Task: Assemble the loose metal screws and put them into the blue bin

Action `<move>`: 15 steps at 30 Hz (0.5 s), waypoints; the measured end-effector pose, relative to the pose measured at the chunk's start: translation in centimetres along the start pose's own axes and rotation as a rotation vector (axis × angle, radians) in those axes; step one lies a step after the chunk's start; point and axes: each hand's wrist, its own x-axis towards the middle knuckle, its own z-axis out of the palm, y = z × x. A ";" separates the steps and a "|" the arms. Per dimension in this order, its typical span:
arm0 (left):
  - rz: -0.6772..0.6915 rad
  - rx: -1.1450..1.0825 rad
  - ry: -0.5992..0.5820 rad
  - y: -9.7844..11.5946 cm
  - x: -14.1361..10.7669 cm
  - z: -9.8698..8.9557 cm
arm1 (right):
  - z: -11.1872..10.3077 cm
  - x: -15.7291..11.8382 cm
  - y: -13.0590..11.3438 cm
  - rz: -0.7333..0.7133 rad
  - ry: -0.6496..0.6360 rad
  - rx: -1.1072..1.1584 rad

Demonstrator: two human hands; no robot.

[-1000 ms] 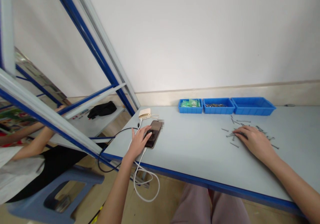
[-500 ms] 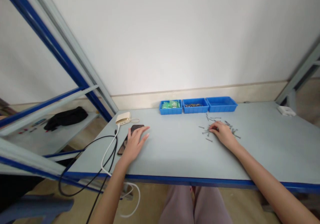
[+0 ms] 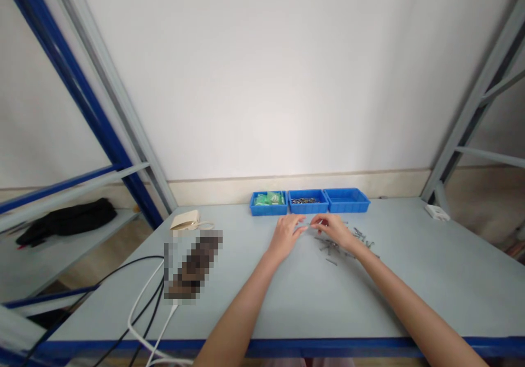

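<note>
Where fingertips point(image 3: 305, 226) meet, one nail point(image 3: 312, 226) between; pile point(image 3: 348, 244) under right wrist.

You face a plain white wall point(image 3: 262, 82) with a beige skirting strip point(image 3: 287, 184) along its foot. The pale grey table point(image 3: 430, 290) has a blue front edge point(image 3: 287, 348). Blue and grey frame posts point(image 3: 94, 99) slant up on your left, and grey ones point(image 3: 471, 115) on your right. A lower shelf point(image 3: 36, 257) sits to your left, over a tan floor point(image 3: 102, 252). Light is soft and even.
</note>
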 end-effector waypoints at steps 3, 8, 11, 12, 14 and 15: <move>0.068 0.084 -0.021 -0.5 -0.8 0.1 | 1.6 0.7 -0.2 -0.022 -0.068 0.111; 0.113 0.190 -0.041 -1.1 -1.1 0.3 | 3.1 0.1 0.2 -0.005 -0.106 0.266; 0.147 0.210 -0.073 -1.1 -0.8 0.7 | 3.0 -0.1 0.5 0.027 -0.099 0.296; 0.153 0.215 -0.078 -1.1 -0.8 0.8 | 2.9 -0.1 0.5 0.033 -0.098 0.297; 0.147 0.224 -0.071 -1.1 -0.7 0.9 | 2.6 -0.2 0.3 0.036 -0.089 0.285; 0.137 0.228 -0.062 -1.1 -0.8 0.9 | 2.4 -0.2 0.1 0.034 -0.077 0.270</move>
